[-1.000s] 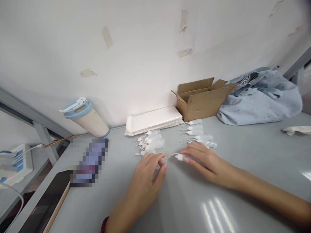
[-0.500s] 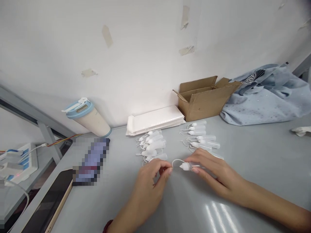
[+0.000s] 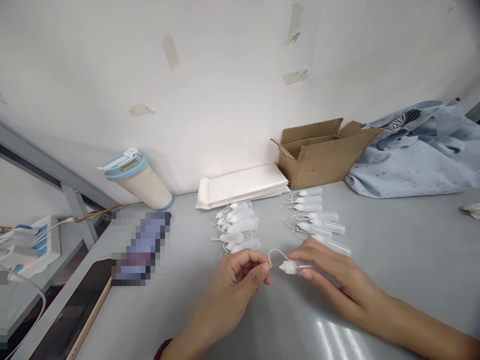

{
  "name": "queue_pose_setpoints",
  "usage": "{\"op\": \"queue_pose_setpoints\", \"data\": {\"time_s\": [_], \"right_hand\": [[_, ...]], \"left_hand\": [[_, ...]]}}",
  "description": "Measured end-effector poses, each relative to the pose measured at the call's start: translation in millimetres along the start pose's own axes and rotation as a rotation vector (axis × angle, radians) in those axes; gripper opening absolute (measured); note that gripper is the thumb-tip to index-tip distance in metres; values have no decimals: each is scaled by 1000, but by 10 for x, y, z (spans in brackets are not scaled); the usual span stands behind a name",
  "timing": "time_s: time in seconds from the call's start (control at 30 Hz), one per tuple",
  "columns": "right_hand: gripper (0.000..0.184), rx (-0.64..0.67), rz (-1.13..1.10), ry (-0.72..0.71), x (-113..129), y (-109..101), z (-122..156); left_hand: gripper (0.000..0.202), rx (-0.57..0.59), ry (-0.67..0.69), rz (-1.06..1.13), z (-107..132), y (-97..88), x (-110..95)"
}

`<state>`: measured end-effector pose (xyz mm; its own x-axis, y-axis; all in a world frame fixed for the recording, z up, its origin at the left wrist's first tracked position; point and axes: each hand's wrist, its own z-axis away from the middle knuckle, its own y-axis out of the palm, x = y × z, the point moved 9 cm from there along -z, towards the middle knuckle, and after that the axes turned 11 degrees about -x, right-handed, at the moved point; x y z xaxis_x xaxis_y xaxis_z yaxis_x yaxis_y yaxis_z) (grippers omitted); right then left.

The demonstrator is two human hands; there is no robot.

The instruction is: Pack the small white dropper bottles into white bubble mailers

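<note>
My right hand (image 3: 330, 280) grips a small translucent squeeze bottle (image 3: 293, 268) with a white pointed nozzle, held just above the grey table (image 3: 393, 260). My left hand (image 3: 234, 285) pinches the small cap on the thin white tether that loops from the nozzle. Just behind my hands lie two groups of the same little bottles: a left pile (image 3: 236, 227) and a right row (image 3: 317, 217).
A stack of white padded envelopes (image 3: 242, 185) and an open cardboard box (image 3: 322, 152) sit against the wall. A blue cloth bundle (image 3: 416, 155) lies at right. At left stand a blue-lidded cup (image 3: 137, 180), a blurred flat item (image 3: 140, 247) and a dark tablet (image 3: 71, 315).
Both hands have drawn toward me with the bottle. My left fingers have curled from loose to a pinch on the tethered cap.
</note>
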<state>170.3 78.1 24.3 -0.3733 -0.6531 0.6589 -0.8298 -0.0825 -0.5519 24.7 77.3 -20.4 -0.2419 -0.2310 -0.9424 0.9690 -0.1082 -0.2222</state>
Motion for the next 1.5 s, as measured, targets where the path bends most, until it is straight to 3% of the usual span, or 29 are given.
{"op": "queue_pose_setpoints", "data": {"time_s": [0.83,1.13,1.23,1.5], "right_hand": [[17,87,26,-7,-55,221,118],[20,91,10,-26,-86,212,119],[20,74,20,-19,-100,164,92],[21,76,30,-17,-82,155,82]], "left_hand": [[22,-59,91,-161,19,105,-14],[10,-16,35,-125,-21,104,-7],[15,19,56,-124,-30,119,-11],[26,-66,143,-185,-35,58,-79]]}}
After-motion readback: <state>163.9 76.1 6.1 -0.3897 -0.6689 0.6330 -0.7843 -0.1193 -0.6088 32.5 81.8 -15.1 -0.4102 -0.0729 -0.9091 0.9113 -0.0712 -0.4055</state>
